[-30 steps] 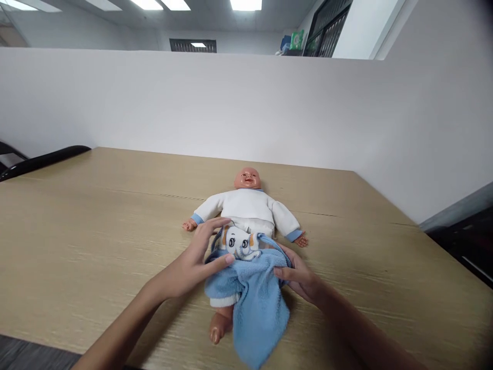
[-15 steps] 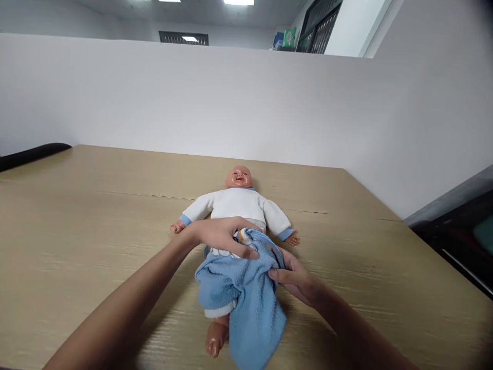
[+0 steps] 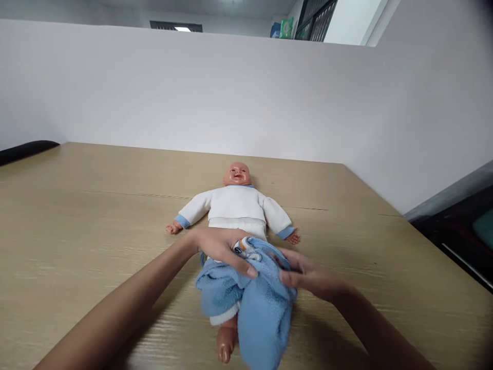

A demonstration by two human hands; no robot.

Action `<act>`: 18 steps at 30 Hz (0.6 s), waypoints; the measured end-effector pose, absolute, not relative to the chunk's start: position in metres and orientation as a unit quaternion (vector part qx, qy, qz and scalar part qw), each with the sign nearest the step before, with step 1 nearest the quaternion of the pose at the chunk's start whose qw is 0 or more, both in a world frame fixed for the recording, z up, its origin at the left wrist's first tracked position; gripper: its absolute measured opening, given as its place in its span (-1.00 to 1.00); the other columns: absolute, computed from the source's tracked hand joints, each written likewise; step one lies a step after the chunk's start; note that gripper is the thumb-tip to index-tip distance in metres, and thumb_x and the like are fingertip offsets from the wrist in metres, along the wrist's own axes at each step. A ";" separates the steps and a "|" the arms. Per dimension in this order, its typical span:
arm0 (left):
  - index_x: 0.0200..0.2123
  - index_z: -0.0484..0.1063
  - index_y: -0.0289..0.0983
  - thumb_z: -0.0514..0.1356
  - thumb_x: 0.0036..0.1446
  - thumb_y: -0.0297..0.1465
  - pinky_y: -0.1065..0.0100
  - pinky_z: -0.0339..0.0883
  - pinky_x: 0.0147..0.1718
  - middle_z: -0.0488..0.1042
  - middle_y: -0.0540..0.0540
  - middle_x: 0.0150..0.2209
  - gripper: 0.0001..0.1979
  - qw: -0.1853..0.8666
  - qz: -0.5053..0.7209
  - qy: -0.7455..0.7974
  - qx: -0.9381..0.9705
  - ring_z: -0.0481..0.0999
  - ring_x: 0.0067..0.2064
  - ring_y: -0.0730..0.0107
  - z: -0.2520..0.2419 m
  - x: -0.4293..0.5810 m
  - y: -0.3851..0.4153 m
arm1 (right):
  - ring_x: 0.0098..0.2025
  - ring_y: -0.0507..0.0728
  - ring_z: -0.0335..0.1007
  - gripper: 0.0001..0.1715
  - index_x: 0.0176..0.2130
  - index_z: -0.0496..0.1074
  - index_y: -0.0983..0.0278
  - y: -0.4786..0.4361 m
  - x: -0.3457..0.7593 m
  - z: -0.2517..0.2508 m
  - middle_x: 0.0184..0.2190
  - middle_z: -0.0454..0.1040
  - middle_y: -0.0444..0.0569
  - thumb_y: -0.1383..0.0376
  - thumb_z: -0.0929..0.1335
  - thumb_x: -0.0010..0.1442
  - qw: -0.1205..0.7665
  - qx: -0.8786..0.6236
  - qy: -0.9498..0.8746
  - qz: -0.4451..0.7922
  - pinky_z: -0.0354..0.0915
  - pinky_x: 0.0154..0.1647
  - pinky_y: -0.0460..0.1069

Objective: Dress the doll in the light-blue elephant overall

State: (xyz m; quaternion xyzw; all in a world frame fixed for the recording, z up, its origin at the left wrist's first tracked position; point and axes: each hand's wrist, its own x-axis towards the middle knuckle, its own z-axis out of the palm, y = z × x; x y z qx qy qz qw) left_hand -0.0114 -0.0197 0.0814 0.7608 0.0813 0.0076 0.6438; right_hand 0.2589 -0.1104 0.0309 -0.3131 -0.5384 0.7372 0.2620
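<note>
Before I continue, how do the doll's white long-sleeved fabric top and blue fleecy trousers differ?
The white top has blue cuffs; the blue trousers show a white cuff. The top lies spread out; the trousers are bunched at the left hand and right hand. Both combine blue and white.

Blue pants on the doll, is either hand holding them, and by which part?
The right hand holds the blue pants by the side, near the waist. The left hand lies across the front; its grip cannot be told.
</note>
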 end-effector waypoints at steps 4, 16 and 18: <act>-0.15 0.51 -0.26 0.41 0.28 -0.15 0.41 0.46 -0.17 0.56 0.00 -0.27 -0.69 0.626 0.048 0.115 0.770 0.55 -0.21 0.35 0.082 -0.010 -0.024 | -0.27 0.07 0.34 -0.51 -0.16 0.59 0.35 -0.116 0.258 0.046 -0.31 0.49 -0.10 -0.02 0.58 0.24 0.121 -0.254 -0.639 0.716 0.32 -0.21 -0.07; -0.13 0.62 -0.29 0.59 0.00 -0.17 0.31 0.56 -0.12 0.63 -0.09 -0.16 -0.54 0.604 0.027 0.095 0.791 0.63 -0.12 0.15 0.082 -0.010 -0.021 | -0.22 0.05 0.26 -0.36 0.02 0.62 0.28 -0.123 0.262 0.015 -0.23 0.42 -0.08 -0.20 0.47 0.34 0.266 -0.343 -0.500 0.750 0.26 -0.17 -0.08; -0.09 0.65 -0.29 0.50 0.15 -0.17 0.31 0.55 0.00 0.66 -0.11 -0.08 -0.63 0.618 0.026 0.069 0.782 0.65 -0.04 0.16 0.080 -0.011 -0.021 | -0.19 0.06 0.26 -0.40 -0.03 0.62 0.29 -0.121 0.262 0.024 -0.21 0.42 -0.07 -0.18 0.46 0.37 0.238 -0.346 -0.545 0.726 0.27 -0.14 -0.07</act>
